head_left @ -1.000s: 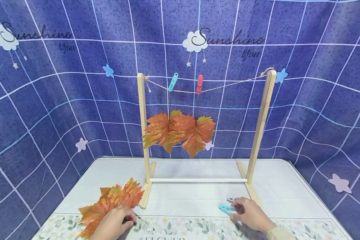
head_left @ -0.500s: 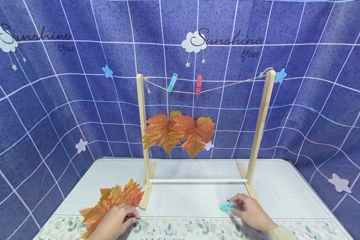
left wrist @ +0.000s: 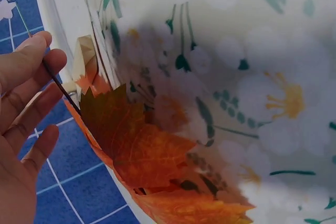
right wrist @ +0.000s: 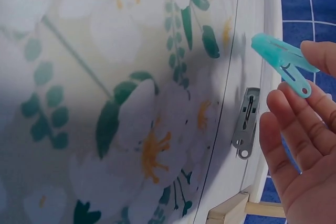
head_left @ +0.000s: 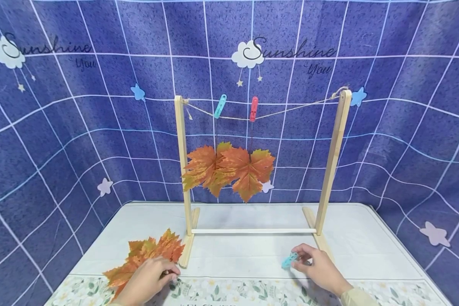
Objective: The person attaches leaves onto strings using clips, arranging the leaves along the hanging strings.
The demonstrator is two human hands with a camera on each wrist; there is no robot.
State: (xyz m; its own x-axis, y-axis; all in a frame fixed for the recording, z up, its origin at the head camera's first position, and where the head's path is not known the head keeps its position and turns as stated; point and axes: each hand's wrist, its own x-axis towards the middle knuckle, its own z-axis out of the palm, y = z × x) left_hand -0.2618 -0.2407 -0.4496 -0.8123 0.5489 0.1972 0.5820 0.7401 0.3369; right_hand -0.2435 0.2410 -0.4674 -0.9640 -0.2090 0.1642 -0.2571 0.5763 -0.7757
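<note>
My left hand (head_left: pixel 151 276) pinches the dark stem (left wrist: pixel 64 94) of an artificial maple leaf (left wrist: pixel 149 142) between thumb and fingertips, over a pile of orange leaves (head_left: pixel 145 250) at the table's left. My right hand (head_left: pixel 319 267) holds a teal clothespin (right wrist: pixel 283 62) by its handle ends, between thumb and fingers, just above the table. A grey clothespin (right wrist: pixel 245 121) lies on the table beneath that hand; in the head view the hand hides it. Two leaves (head_left: pixel 248 172) hang by their stems from the string, under a teal clothespin (head_left: pixel 220 106) and a red clothespin (head_left: pixel 254 109).
A wooden frame (head_left: pixel 330 170) stands at the back of the table, its string (head_left: pixel 290 110) sagging between two posts. A white rod (head_left: pixel 252 231) joins its feet. The white table (head_left: pixel 245 255) has a floral cloth (head_left: pixel 229 289) at the front. Blue grid curtain (head_left: pixel 99 127) surrounds it.
The right hand has picked the teal clothespin up off the table and turned it more upright. My left hand has shifted slightly right, staying on the leaf stem.
</note>
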